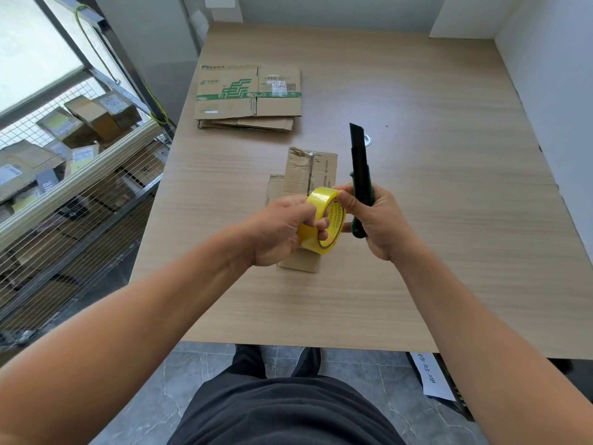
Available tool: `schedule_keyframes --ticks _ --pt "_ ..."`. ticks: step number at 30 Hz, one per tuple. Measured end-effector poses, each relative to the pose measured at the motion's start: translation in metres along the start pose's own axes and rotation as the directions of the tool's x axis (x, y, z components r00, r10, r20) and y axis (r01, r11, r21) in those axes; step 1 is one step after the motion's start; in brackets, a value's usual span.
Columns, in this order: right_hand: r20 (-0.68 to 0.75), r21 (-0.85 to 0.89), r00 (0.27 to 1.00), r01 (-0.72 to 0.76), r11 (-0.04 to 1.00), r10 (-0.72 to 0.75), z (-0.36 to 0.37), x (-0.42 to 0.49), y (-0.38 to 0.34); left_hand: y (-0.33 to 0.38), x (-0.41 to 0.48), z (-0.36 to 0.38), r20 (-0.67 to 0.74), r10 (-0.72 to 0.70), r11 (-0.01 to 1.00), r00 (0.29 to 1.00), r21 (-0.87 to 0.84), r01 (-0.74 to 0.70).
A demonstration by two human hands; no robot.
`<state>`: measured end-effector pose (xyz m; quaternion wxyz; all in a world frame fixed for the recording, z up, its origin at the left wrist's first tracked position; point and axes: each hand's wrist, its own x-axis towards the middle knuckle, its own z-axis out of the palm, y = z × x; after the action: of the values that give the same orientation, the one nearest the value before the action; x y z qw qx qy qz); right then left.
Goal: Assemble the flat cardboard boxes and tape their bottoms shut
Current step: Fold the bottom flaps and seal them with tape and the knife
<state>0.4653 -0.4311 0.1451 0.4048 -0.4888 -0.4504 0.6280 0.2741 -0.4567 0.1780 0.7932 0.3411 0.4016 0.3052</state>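
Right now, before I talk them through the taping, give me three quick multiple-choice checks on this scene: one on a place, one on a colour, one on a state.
1. Where is the stack of flat boxes?
A) far left part of the table
B) on the floor
C) on the person's lap

2. What colour is the tape roll?
A) brown
B) yellow
C) white

3. The utility knife is:
A) lying flat on the table
B) gripped in the right hand
C) stuck in a box

Answers:
1 A, it lies by the table's far left edge.
2 B, the roll held by the left hand is yellow.
3 B, fingers wrap its green handle.
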Motion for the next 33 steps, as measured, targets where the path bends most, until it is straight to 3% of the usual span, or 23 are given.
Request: schedule_keyframes --ticks 3,8,12,18,25,33 --pt "-0.017 -0.035 1.0 0.008 0.999 -0.009 0.001 -0.001 -0.002 -0.005 -0.003 0.006 -0.039 0.073 0.997 0.997 0.017 -0.072" --pt "0.01 0.002 1.0 0.012 1.0 -0.012 -0.003 -0.001 -0.007 -0.001 -0.01 0.003 0.139 0.044 0.983 0.989 -0.185 -0.018" --pt "0.02 0.017 1.0 0.021 1.0 -0.021 -0.005 -0.003 -0.007 -0.002 -0.008 0.006 0.076 0.007 0.984 0.997 -0.177 0.007" --pt "0.023 0.017 0.999 0.035 0.999 -0.036 -0.01 -0.004 -0.005 -0.001 -0.014 0.002 0.146 0.001 0.989 0.989 -0.149 0.021" --pt "0.092 -0.001 0.991 0.103 0.995 -0.102 -0.017 -0.005 -0.006 -0.002 -0.01 0.011 0.105 -0.076 0.981 0.992 -0.17 0.093" --pt "0.13 -0.011 0.985 0.12 0.993 -0.117 -0.021 -0.005 -0.008 -0.006 -0.011 0.024 0.048 -0.055 0.984 0.997 -0.167 0.063"
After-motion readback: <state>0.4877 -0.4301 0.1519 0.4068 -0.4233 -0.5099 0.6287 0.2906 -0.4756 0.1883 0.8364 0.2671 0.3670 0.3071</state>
